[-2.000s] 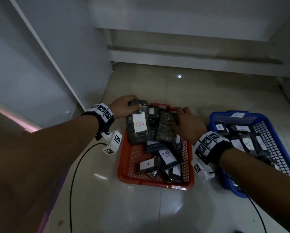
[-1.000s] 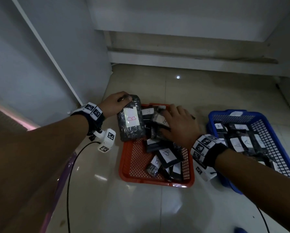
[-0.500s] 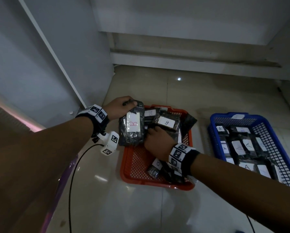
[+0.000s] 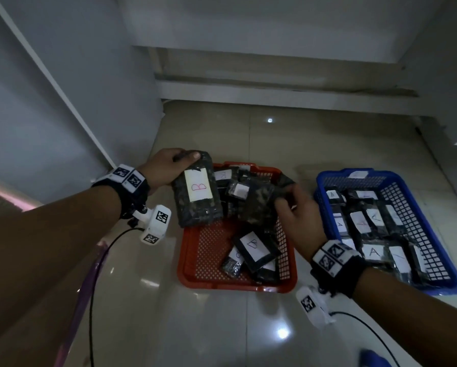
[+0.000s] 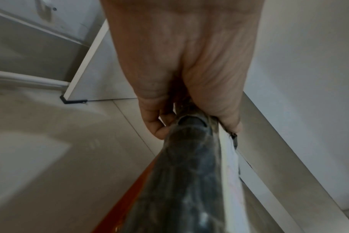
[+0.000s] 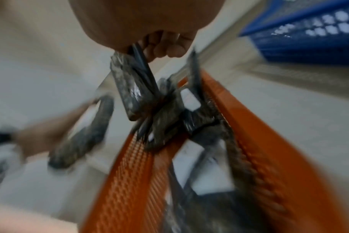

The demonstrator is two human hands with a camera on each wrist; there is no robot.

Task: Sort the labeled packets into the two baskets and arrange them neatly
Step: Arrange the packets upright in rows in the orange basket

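Note:
An orange basket (image 4: pixel 195 276) on the floor holds several dark packets with white B labels. My left hand (image 4: pixel 166 168) grips a large B packet (image 4: pixel 198 192) by its top end and holds it tilted over the basket's left rim; in the left wrist view the same packet (image 5: pixel 181 181) runs down from the left hand (image 5: pixel 189 102). My right hand (image 4: pixel 293 215) pinches a dark packet (image 4: pixel 259 205) above the basket's far right part; in the right wrist view that held packet (image 6: pixel 130 93) hangs from the curled fingers (image 6: pixel 165 45). A blue basket (image 4: pixel 439 250) on the right holds several A packets.
White walls and a panel (image 4: pixel 63 102) close in on the left, a wall base (image 4: pixel 275 86) at the back. A B packet (image 4: pixel 256 247) lies flat at the orange basket's near right. Cables (image 4: pixel 95 287) trail from both wrists over the glossy tile floor (image 4: pixel 222 327).
My right hand has swung from the orange basket's left-middle to its right side, lifting a dark packet. My left hand keeps holding the large B packet at the basket's left rim.

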